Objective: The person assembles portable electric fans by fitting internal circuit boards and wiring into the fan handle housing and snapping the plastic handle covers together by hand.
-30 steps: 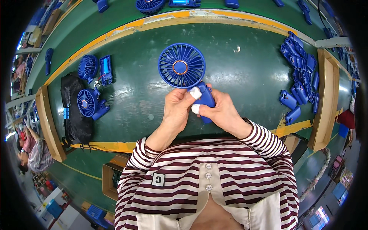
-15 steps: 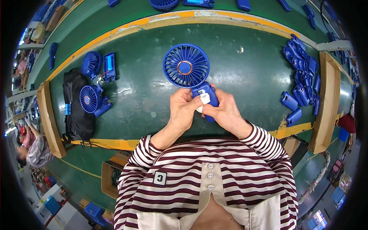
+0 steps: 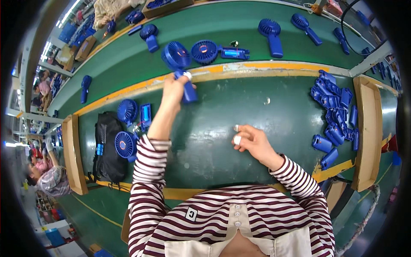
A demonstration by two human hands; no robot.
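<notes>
At the far edge of the table, my left hand grips a blue handheld fan by its handle. The fan's round head leans over the edge onto the green belt beyond. Right beside that head lies another round fan head, joined to an opened handle with a blue battery. My right hand hovers over the middle of the table and holds nothing. Its fingers are loosely bent and apart, with white coverings on the thumb and a fingertip.
Blue housing parts are heaped on the right, near a cardboard tray. Two fan heads and an opened handle lie left, by a black bag. Several fans lie along the belt. Another person's hands show beyond.
The fan was in both hands near my body. My left hand has carried it forward and left to the belt. The right hand has let go. The view has shifted too.
</notes>
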